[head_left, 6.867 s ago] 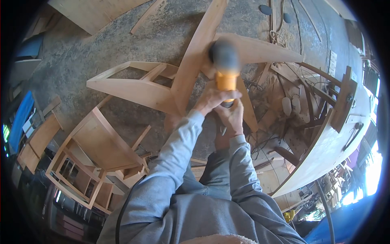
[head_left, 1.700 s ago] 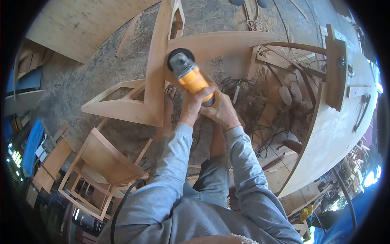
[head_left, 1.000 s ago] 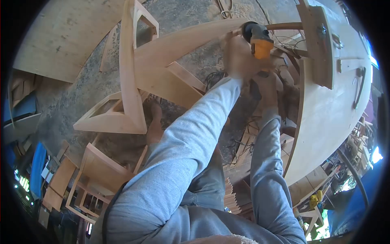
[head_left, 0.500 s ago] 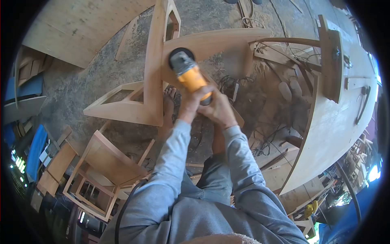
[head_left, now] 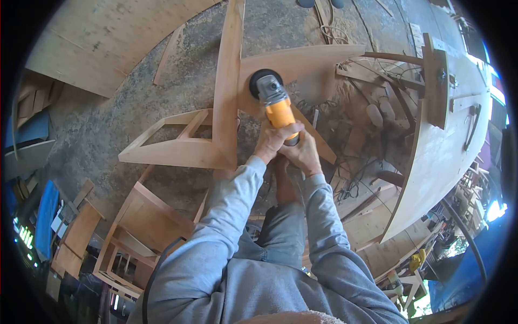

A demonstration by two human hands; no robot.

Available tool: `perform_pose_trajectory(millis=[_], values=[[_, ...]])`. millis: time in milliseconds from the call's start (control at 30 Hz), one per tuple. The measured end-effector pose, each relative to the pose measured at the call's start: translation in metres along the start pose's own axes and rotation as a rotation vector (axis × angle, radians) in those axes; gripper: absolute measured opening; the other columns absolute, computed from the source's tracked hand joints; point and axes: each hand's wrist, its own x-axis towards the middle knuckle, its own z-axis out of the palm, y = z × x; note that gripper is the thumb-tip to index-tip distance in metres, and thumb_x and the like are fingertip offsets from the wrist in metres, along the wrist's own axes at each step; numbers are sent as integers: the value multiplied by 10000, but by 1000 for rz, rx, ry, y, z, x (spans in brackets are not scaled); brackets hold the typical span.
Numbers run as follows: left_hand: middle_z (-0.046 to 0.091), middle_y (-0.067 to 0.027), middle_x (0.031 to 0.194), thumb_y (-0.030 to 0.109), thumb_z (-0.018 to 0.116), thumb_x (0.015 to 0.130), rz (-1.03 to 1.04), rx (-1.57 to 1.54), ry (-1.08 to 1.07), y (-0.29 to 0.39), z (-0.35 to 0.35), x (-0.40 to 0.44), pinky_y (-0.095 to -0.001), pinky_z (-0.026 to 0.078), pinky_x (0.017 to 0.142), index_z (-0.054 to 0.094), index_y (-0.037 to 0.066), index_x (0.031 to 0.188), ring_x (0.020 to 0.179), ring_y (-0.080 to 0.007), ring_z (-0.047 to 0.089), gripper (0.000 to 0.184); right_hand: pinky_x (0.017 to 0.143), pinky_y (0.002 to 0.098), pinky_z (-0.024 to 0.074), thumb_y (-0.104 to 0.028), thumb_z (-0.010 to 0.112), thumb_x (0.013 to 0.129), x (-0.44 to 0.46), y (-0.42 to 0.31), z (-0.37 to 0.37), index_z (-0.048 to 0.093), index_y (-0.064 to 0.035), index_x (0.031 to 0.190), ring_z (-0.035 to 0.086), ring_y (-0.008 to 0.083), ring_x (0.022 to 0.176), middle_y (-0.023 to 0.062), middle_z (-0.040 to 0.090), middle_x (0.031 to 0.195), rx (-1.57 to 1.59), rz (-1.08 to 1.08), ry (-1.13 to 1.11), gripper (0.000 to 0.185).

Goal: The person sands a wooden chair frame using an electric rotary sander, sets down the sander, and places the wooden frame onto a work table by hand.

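Observation:
A yellow and grey angle grinder (head_left: 279, 112) is gripped in both hands. My left hand (head_left: 277, 141) wraps around the rear of its body. Just beside it, my right hand (head_left: 305, 155) closes on the same end from the other side. The grinder's round black disc (head_left: 258, 86) lies over a wide wooden board (head_left: 307, 58), close to where that board meets a long upright board (head_left: 227, 81). Contact between disc and wood is hard to make out. These boards belong to a wooden frame with a triangular braced end (head_left: 178, 153) on the left.
A wooden chair-like frame (head_left: 156, 213) stands at lower left. On the right is a large pale panel (head_left: 431, 183), with cables (head_left: 350, 186) on the floor near it. A plywood sheet (head_left: 102, 46) fills the upper left. My bare foot and leg are below the grinder.
The grinder and both hands have shifted right in the view. The wooden frame has also shifted right, so my head seems to have turned. Both hands keep their hold.

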Motion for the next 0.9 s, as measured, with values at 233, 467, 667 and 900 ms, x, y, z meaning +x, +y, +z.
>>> perform_pose_trajectory(millis=[233, 467, 667, 900], values=[[749, -62, 994, 248, 940, 750, -34, -28, -116, -16, 57, 28, -346, 610, 794, 734, 28, 1088, 857, -171, 733, 453, 853, 355, 583, -295, 925, 741, 18, 26, -61, 685, 52, 1208, 735, 176, 961, 123, 777, 1048, -90, -34, 53, 630], [769, -74, 1030, 271, 945, 737, 28, 80, -197, -24, 123, 65, -350, 603, 815, 735, 17, 1145, 910, -185, 744, 524, 849, 355, 576, -276, 903, 758, 39, 36, -124, 695, 53, 1198, 737, 198, 969, 126, 776, 1073, -56, -30, 143, 588], [785, -82, 1051, 261, 947, 713, 118, 201, -251, -24, 160, 102, -369, 593, 847, 748, 38, 1157, 911, -199, 744, 535, 858, 355, 570, -233, 866, 782, 50, 28, -136, 698, 31, 1209, 731, 205, 982, 130, 778, 1072, 19, -41, 374, 530], [746, -81, 1023, 289, 927, 771, 6, 157, 32, 10, 40, 23, -347, 598, 772, 725, 14, 1085, 865, -183, 732, 463, 843, 404, 590, -309, 898, 715, 25, -1, -42, 678, 66, 1178, 769, 248, 980, 211, 785, 1030, -11, -31, -1, 636]])
